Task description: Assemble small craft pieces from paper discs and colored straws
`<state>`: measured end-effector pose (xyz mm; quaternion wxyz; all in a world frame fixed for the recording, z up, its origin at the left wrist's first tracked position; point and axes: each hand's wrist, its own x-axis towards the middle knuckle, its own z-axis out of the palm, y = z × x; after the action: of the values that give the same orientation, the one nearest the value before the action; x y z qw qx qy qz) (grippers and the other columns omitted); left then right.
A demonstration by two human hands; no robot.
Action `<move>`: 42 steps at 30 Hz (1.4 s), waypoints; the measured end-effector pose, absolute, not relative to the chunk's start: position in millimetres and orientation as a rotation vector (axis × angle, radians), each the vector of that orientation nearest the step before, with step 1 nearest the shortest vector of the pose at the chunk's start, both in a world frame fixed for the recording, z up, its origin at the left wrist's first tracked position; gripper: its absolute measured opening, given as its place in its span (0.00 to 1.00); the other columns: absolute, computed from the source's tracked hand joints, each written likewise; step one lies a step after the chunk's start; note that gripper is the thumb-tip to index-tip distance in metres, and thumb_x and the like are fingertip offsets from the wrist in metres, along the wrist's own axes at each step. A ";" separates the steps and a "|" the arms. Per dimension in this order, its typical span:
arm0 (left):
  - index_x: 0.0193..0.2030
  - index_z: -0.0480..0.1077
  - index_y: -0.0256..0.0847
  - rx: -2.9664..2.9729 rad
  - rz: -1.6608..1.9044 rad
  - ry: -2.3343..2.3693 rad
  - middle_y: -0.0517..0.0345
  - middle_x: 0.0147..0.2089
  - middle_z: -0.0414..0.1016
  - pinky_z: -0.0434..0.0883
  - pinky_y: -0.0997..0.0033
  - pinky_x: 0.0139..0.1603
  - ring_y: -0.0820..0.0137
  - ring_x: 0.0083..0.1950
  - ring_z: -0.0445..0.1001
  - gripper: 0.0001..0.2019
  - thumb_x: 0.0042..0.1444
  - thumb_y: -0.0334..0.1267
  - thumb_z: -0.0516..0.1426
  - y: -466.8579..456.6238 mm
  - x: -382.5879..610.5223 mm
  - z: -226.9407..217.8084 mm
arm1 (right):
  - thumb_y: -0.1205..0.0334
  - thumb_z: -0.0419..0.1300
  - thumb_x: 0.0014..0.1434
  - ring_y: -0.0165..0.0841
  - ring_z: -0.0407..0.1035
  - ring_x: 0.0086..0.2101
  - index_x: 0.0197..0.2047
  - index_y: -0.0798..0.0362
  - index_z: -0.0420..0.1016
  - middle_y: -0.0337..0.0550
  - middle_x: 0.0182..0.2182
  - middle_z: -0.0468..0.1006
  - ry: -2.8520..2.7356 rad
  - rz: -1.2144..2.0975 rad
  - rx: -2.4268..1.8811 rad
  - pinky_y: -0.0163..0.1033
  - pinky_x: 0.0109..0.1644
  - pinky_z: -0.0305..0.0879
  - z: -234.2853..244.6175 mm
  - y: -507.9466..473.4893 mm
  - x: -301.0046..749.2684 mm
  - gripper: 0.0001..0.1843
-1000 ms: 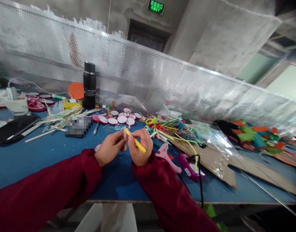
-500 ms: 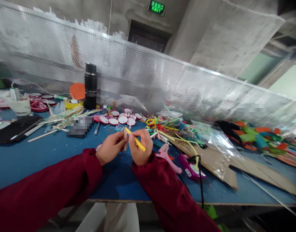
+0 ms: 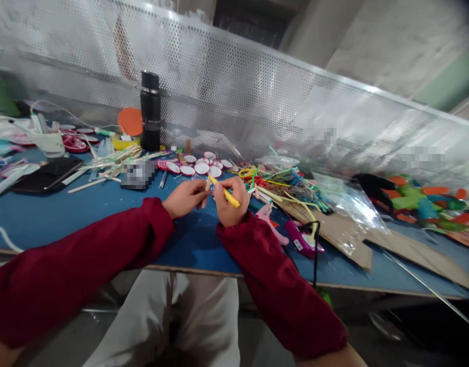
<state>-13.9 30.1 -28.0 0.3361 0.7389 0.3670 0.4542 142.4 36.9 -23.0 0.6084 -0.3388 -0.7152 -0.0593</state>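
In the head camera's view, looking forward and down, a person in dark red sleeves is working with both bare hands above a blue tabletop (image 3: 196,250). The left hand (image 3: 184,199) is pinching a small, flat, pale wooden strip (image 3: 208,184) between thumb and fingers, the grip nearly closed. The right hand (image 3: 232,203) is curling around a slim yellow pen-shaped tool (image 3: 231,198), its fingers bent closely about the barrel. Both objects are sitting in the narrow gap between the hands: the strip is standing nearly upright, its top leaning slightly right, while the tool is slanting from its rear end at lower right to its tip at upper left. That tip is meeting the strip's upper end or lying just beside it; contact is too fine to tell. The left hand is the nearer to the strip, holding it from the left, with the right hand coming at it from the right. Beyond them, white round discs with red rims (image 3: 202,168) are lying in a cluster; right of the right hand, a pink plastic tool (image 3: 271,224) is resting beside a purple box (image 3: 297,238).
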 end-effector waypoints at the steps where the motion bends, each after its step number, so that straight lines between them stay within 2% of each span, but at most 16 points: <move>1: 0.29 0.64 0.39 1.939 1.178 0.965 0.60 0.23 0.70 0.64 0.73 0.26 0.73 0.23 0.68 0.10 0.60 0.39 0.54 31.4 -14.9 -27.1 | 0.60 0.56 0.61 0.32 0.67 0.30 0.30 0.50 0.67 0.38 0.26 0.71 -1.648 -0.132 -0.783 0.39 0.37 0.63 -23.8 38.4 142.5 0.08; 21: 0.31 0.65 0.38 1.832 1.197 0.864 0.61 0.23 0.69 0.65 0.75 0.24 0.76 0.21 0.67 0.08 0.59 0.39 0.56 42.9 -19.0 -32.6 | 0.57 0.56 0.63 0.33 0.70 0.31 0.36 0.51 0.69 0.39 0.29 0.74 -1.596 -0.131 -0.701 0.40 0.39 0.66 -20.4 47.3 147.0 0.07; 37: 0.32 0.64 0.38 1.760 1.211 0.913 0.63 0.24 0.69 0.67 0.75 0.25 0.76 0.22 0.67 0.13 0.57 0.47 0.57 48.7 -22.2 -36.7 | 0.59 0.58 0.61 0.34 0.70 0.34 0.38 0.52 0.71 0.41 0.31 0.76 -1.542 -0.178 -0.753 0.40 0.42 0.65 -20.0 50.7 153.3 0.05; 42: 0.32 0.65 0.38 1.761 1.186 0.916 0.62 0.24 0.69 0.67 0.75 0.25 0.76 0.22 0.68 0.13 0.57 0.46 0.57 47.3 -20.5 -39.4 | 0.58 0.58 0.61 0.34 0.70 0.34 0.37 0.51 0.72 0.41 0.31 0.76 -1.529 -0.213 -0.760 0.41 0.42 0.65 -17.8 50.3 153.7 0.06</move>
<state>-20.5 47.3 -39.4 0.4029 0.6970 0.3626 0.4694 153.7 50.3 -17.8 0.6521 -0.3350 -0.6736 -0.0937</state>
